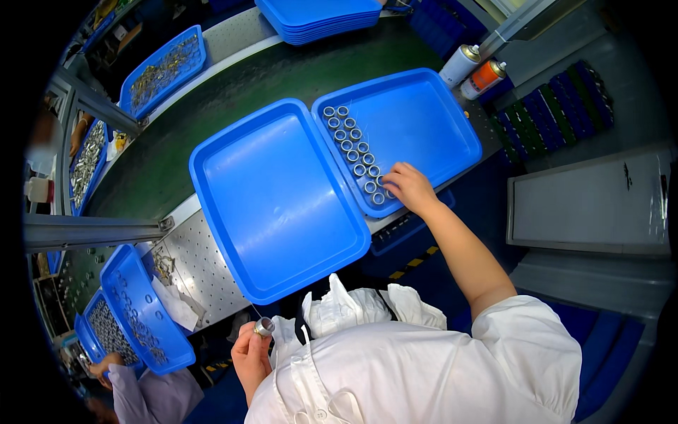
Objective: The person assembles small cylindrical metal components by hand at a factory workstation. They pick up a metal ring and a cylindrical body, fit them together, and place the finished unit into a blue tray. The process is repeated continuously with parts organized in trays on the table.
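1. A careless brush by the right grip could tip the rings, rowed along the left side of the right tray.
2. The held ring might drop if the left grip slackened (it sits just outside the left tray).
3. Left grip: fingers closed around that ring.
4. Right grip: fingers bent at the rows' near end; whether they grasp a ring cannot be told.

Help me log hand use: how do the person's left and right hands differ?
The left hand holds up a metal ring; the right hand is at the rows of rings in the right blue tray. The left hand is close to the white top, while the right hand is stretched away from it. Both hands are bare.
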### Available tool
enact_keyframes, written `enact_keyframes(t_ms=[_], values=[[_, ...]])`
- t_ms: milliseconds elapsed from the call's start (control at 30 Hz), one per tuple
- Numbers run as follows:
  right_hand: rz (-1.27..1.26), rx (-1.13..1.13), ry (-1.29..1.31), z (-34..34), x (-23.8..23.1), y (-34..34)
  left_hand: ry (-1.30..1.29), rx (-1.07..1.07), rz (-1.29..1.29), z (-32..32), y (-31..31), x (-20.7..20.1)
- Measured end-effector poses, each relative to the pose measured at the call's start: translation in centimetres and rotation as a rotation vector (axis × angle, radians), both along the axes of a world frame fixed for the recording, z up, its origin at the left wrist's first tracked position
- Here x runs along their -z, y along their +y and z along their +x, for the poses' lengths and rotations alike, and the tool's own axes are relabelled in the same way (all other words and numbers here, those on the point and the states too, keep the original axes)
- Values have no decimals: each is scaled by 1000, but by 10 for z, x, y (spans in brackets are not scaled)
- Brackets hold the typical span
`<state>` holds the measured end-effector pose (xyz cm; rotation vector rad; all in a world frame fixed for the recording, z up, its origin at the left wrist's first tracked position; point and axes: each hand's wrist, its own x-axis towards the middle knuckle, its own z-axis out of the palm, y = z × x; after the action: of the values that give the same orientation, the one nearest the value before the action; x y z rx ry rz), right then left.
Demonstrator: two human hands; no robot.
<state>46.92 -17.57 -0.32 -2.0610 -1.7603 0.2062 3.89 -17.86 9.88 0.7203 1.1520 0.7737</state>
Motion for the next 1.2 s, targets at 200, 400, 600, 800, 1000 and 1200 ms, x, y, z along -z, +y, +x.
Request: enact_keyframes(t_ms=[200, 400, 600, 800, 1000, 1200], values=[[-106, -48, -29, -1, -4, 5, 6, -18, -29, 0, 2, -1], [-91, -46, 1, -1, -3, 1, -10, -28, -40, 2, 3, 2], [0, 68, 110, 8, -12, -4, 4, -7, -43, 4, 6, 2], [47, 343, 291, 20, -20, -7, -6, -25, -54, -1, 5, 4], [170, 277, 407, -24, -27, 24, 112, -32, 19, -30, -4, 11], [108, -378, 446, -185, -68, 125, 52, -151, 2, -74, -8, -1]])
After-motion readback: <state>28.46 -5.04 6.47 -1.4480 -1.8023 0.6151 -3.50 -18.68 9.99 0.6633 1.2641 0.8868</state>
